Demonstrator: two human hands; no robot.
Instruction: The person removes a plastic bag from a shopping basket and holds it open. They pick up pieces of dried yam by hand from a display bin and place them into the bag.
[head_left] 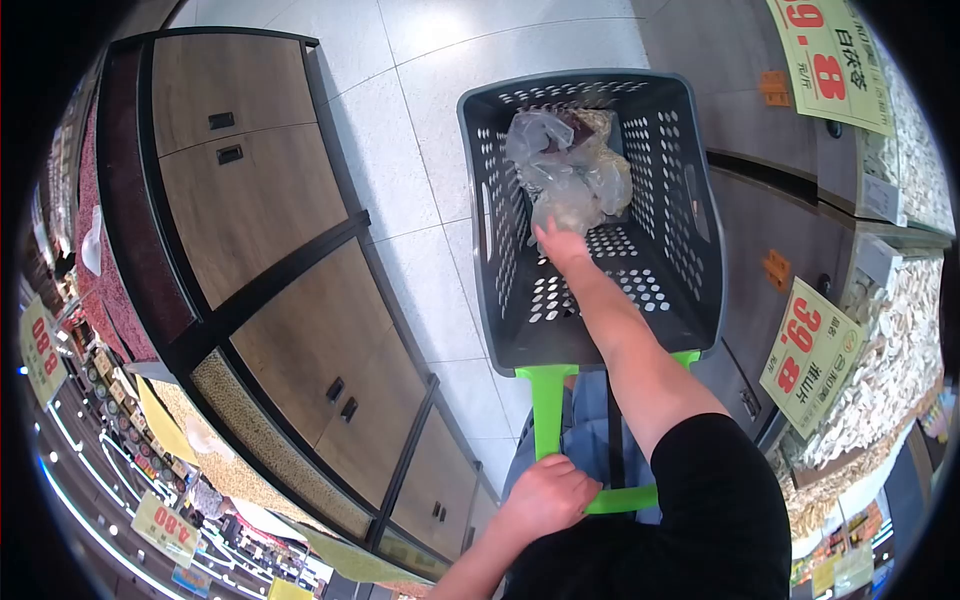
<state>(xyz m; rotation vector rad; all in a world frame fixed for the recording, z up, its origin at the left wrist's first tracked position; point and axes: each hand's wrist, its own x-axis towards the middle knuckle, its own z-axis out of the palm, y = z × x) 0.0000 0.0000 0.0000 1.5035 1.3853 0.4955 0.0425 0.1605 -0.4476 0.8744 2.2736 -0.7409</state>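
A dark grey shopping basket (600,355) with perforated walls stands in front of me, fitted with a bright green handle (548,410). My left hand (550,492) is wrapped round the handle near its corner. Stretched down into the basket, my right hand (562,246) has its fingers at the near edge of a clear plastic bag (565,195), closed on the film; the fingertips are partly hidden. Several bagged goods lie bunched at the basket's far end, one with dark red contents (578,130) and another with pale yellowish contents (598,122).
Wooden cabinets (250,200) with bins of grains and beans line the left. On the right, grey cabinets (760,240) hold bins of white dried slices (880,350) behind price signs (812,357). A light tiled floor (400,180) runs between them.
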